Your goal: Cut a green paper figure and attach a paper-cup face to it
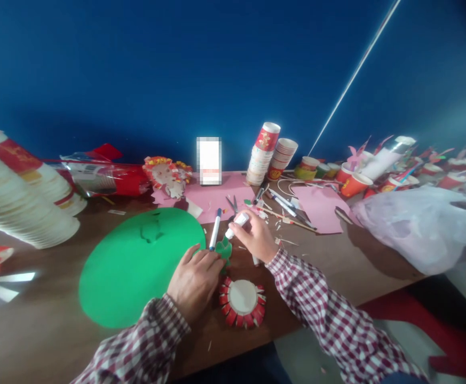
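My right hand (255,239) is closed around a small white bottle (238,224), which looks like glue. The bottle is tilted, its lower end just above a small green paper cutout (224,249) with a dark outline. My left hand (196,277) lies palm down, its fingertips at the left edge of that cutout, holding it; the fingertips are partly hidden. A white marker with a blue cap (215,228) lies just beyond those fingers. Nearest me rests a cut paper cup (243,297), its red sides fanned out in strips around a white base.
A large green paper oval (136,277) lies at left, with tall stacks of paper cups (24,186) beyond it. Scissors (231,204), pink paper (321,208) and pens (283,202) lie ahead. More cup stacks (262,154) stand by the blue wall. A plastic bag (420,226) sits at right.
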Action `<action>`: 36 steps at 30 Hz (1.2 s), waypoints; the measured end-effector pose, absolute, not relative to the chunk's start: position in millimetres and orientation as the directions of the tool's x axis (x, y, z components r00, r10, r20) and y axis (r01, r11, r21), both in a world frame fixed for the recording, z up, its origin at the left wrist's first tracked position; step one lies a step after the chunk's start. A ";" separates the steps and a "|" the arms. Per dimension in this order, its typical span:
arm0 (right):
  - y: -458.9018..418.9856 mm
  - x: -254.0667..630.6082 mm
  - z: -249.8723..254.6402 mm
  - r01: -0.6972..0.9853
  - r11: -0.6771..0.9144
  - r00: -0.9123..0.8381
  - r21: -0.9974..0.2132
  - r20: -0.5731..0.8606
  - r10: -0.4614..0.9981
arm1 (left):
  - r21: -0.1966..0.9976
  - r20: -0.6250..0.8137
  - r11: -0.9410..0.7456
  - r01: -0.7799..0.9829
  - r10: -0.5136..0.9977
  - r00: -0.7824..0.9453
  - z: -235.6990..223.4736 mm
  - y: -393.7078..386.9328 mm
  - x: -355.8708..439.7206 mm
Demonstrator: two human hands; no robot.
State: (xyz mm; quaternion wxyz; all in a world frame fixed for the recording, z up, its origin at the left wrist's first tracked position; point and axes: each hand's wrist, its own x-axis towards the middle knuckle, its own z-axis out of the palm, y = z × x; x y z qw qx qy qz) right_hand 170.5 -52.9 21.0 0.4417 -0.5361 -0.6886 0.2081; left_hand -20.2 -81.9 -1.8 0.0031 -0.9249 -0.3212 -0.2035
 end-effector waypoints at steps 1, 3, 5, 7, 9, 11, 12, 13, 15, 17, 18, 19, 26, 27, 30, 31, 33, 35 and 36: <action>-53.2 170.9 20.4 0.547 0.332 -0.019 -0.768 0.385 0.923 | 0.126 0.381 -0.794 0.595 0.592 0.710 -2.8 -81.6 -20.1; -54.2 171.9 18.7 0.537 0.325 0.001 -0.778 0.386 0.922 | 0.134 0.382 -0.792 0.595 0.595 0.707 -4.8 -81.3 -20.4; -55.1 172.9 16.9 0.531 0.324 0.010 -0.783 0.388 0.921 | 0.146 0.385 -0.791 0.595 0.599 0.702 -6.7 -81.1 -20.8; -55.9 173.4 15.5 0.531 0.323 0.010 -0.784 0.387 0.922 | 0.162 0.388 -0.790 0.591 0.602 0.698 -8.2 -81.0 -21.0; -56.3 173.4 14.6 0.543 0.325 0.004 -0.775 0.389 0.921 | 0.183 0.383 -0.793 0.582 0.602 0.700 -9.1 -81.3 -20.4; -56.6 173.1 14.2 0.551 0.337 -0.008 -0.763 0.399 0.917 | 0.210 0.362 -0.793 0.571 0.606 0.708 -9.2 -82.0 -19.4; -56.6 172.9 14.0 0.552 0.343 -0.014 -0.760 0.403 0.915 | 0.222 0.344 -0.792 0.569 0.610 0.714 -8.7 -82.5 -18.9; -56.6 172.9 13.8 0.551 0.347 -0.018 -0.759 0.404 0.914 | 0.232 0.322 -0.788 0.570 0.616 0.719 -7.7 -82.9 -18.5; -56.6 173.0 13.3 0.550 0.346 -0.025 -0.760 0.399 0.917 | 0.249 0.276 -0.778 0.576 0.628 0.728 -4.1 -83.7 -18.3; -56.6 173.1 12.5 0.557 0.340 -0.029 -0.757 0.392 0.920 | 0.263 0.238 -0.768 0.584 0.638 0.733 0.9 -84.3 -18.9; -56.6 173.1 12.0 0.563 0.338 -0.031 -0.754 0.390 0.920 | 0.270 0.226 -0.764 0.586 0.642 0.733 3.3 -84.6 -19.5; -56.6 172.9 11.4 0.568 0.338 -0.036 -0.750 0.389 0.921 | 0.277 0.219 -0.761 0.586 0.644 0.733 5.4 -84.7 -20.0; -55.9 168.1 7.1 0.579 0.389 -0.100 -0.716 0.411 0.906 | 0.275 0.232 -0.746 0.606 0.663 0.712 2.9 -82.9 -19.4; -55.7 167.7 6.7 0.582 0.392 -0.106 -0.713 0.411 0.905 | 0.275 0.231 -0.744 0.609 0.666 0.710 1.2 -82.6 -19.0; -55.3 167.6 6.0 0.590 0.396 -0.129 -0.703 0.402 0.907 | 0.283 0.225 -0.740 0.611 0.670 0.707 -2.2 -82.2 -18.6; -55.2 167.9 5.7 0.592 0.397 -0.137 -0.701 0.399 0.907 | 0.287 0.225 -0.737 0.612 0.673 0.705 -2.5 -82.1 -18.7; -54.9 168.3 4.9 0.594 0.405 -0.152 -0.696 0.397 0.905 | 0.298 0.223 -0.731 0.613 0.678 0.700 -2.2 -81.8 -18.7; -54.2 168.4 3.5 0.589 0.413 -0.166 -0.695 0.396 0.903 | 0.309 0.220 -0.728 0.612 0.681 0.698 -1.2 -81.6 -18.8; -53.6 168.2 2.7 0.586 0.418 -0.174 -0.695 0.395 0.902 | 0.314 0.220 -0.727 0.610 0.681 0.698 -0.6 -81.6 -18.8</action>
